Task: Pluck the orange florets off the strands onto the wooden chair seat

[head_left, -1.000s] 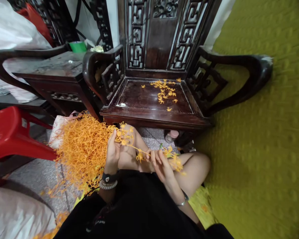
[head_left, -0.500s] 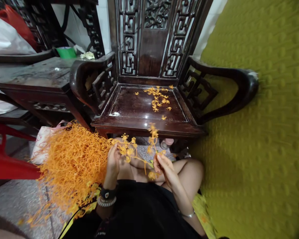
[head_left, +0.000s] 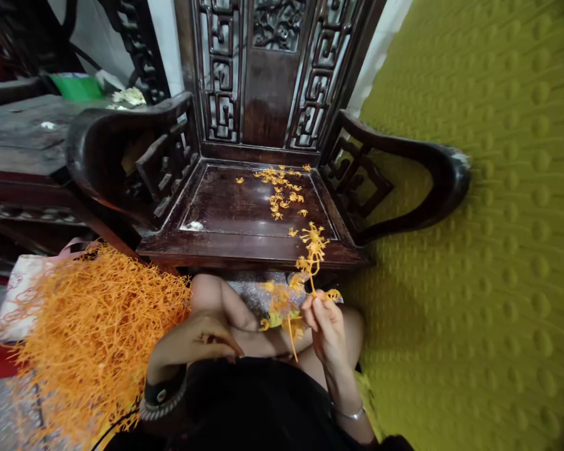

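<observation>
Orange sprig (head_left: 314, 243) in right hand (head_left: 329, 326)

The chair (head_left: 230, 207) is in front, with flower bits (head_left: 276, 202) on its seat. The table (head_left: 19, 134) is to its left. The string pile (head_left: 103, 338) lies left, beside a bag (head_left: 23, 294).

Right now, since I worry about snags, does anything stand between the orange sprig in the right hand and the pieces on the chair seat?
Nothing visible does. The orange sprig, held in the right hand, overlaps the front of the chair seat in this view, with the orange pieces beyond it.
</observation>
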`<state>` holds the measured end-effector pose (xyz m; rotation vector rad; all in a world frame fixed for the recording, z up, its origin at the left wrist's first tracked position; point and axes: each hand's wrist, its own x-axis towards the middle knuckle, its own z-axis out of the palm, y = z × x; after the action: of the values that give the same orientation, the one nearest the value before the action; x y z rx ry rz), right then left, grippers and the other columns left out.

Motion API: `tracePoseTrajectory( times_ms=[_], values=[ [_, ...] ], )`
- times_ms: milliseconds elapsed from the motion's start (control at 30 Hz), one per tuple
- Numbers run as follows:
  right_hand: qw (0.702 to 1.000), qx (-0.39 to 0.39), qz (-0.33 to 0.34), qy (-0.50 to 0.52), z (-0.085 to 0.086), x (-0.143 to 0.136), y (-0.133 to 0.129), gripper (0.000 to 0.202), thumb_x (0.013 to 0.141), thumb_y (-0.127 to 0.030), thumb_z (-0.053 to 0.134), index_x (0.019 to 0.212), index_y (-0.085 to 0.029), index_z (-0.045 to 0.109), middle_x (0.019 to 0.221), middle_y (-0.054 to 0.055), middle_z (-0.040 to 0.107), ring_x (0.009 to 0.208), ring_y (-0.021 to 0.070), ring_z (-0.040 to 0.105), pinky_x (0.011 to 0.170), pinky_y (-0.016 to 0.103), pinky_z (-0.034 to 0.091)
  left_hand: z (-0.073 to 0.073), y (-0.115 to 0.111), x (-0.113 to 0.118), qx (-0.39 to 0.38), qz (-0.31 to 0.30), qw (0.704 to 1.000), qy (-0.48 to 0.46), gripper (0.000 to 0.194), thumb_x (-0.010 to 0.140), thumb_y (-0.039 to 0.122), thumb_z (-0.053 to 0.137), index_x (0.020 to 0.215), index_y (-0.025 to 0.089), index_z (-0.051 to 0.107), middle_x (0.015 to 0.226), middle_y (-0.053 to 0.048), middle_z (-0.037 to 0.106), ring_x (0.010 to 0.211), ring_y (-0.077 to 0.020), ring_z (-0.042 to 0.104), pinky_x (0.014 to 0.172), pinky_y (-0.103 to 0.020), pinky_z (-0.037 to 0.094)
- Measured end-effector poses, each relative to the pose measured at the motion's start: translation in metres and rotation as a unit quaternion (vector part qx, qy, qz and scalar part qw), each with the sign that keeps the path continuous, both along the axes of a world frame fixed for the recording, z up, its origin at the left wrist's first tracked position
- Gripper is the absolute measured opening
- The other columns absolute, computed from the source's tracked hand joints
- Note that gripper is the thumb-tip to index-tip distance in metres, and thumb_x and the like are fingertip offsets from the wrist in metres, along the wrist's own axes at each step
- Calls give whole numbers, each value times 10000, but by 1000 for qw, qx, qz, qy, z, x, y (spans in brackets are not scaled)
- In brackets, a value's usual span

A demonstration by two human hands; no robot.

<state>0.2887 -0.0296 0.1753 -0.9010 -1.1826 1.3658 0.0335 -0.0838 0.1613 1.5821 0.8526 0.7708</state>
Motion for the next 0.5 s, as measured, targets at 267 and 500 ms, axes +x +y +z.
tracePoseTrajectory(
  times_ms=[267, 500],
  values=[
    [993, -28, 106, 41, 2, -18, -12, 427, 856, -565, 579, 687, -174, 556, 465, -90, 256, 430, 63, 174, 459, 256, 136, 25, 34, 85, 142, 276, 929, -200, 801, 783, 732, 505, 1422, 273, 357, 1390, -117, 451, 1120, -263, 522, 900, -374, 461],
    [986, -85, 136, 43, -5, -20, -19, 442, 828, -582, 604, 670, -173, 548, 455, -87, 265, 421, 61, 205, 432, 243, 136, 36, 55, 119, 18, 370, 887, -275, 708, 794, 780, 393, 1157, 199, 574, 920, -91, 651, 579, -153, 503, 484, -272, 391]
  ],
)
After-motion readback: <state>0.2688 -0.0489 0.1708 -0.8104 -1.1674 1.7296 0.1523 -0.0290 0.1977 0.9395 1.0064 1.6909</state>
